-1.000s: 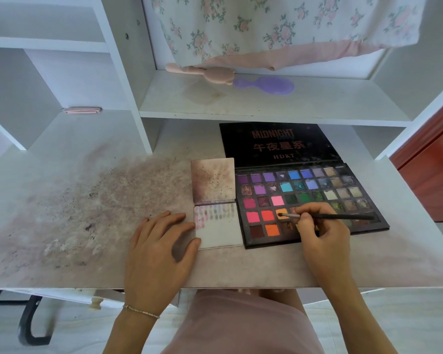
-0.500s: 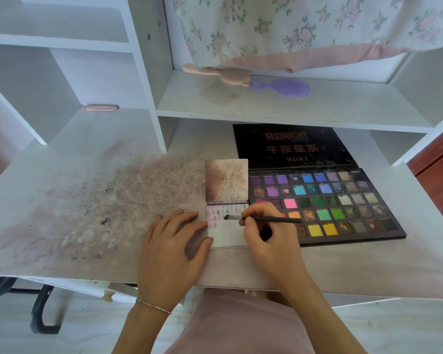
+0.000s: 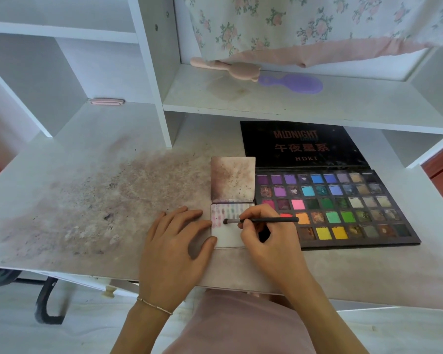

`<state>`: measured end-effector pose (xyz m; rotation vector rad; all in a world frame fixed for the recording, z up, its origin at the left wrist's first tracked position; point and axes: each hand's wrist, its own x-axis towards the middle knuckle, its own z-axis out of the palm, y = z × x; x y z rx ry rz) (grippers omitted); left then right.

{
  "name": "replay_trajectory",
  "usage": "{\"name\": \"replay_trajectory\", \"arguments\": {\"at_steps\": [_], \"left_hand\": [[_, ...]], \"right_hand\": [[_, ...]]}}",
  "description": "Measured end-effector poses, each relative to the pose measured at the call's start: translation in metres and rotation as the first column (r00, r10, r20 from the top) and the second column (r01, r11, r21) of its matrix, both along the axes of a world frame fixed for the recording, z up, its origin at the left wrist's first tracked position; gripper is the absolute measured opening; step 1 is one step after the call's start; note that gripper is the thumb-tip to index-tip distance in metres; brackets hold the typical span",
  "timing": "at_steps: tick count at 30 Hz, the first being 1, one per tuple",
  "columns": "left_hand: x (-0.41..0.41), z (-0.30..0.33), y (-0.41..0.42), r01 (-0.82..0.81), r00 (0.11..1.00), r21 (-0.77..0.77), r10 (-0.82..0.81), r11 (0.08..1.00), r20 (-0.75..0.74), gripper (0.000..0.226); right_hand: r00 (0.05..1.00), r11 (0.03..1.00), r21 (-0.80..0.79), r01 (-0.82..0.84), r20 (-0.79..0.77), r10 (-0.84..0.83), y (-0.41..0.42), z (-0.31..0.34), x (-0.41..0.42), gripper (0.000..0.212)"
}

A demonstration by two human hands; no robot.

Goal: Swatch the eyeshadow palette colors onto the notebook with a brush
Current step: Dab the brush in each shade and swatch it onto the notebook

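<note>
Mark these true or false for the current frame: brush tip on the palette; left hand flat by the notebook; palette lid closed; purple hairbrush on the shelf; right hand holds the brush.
1. The brush tip is on the eyeshadow palette. False: its bristles are over the notebook page, by the swatch row.
2. The left hand lies flat beside the notebook. True: its thumb touches the page's left edge.
3. The palette lid is closed. False: it is open, lying back under the shelf.
4. A purple hairbrush lies on the shelf. True.
5. The right hand grips the brush. True.
</note>
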<state>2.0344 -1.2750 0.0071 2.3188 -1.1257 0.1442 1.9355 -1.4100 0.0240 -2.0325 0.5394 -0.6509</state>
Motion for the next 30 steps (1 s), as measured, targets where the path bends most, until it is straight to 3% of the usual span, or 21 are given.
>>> {"name": "replay_trajectory", "arguments": {"at_steps": [30], "left_hand": [[0.0001,0.0017,-0.0002,0.003,1.0,0.015,-0.003,1.0,-0.022,0.04]], "right_hand": [[0.998,1.0,0.001,-0.008,-0.064,0.008,-0.0008,0.0026,0.001,0.034]]}}
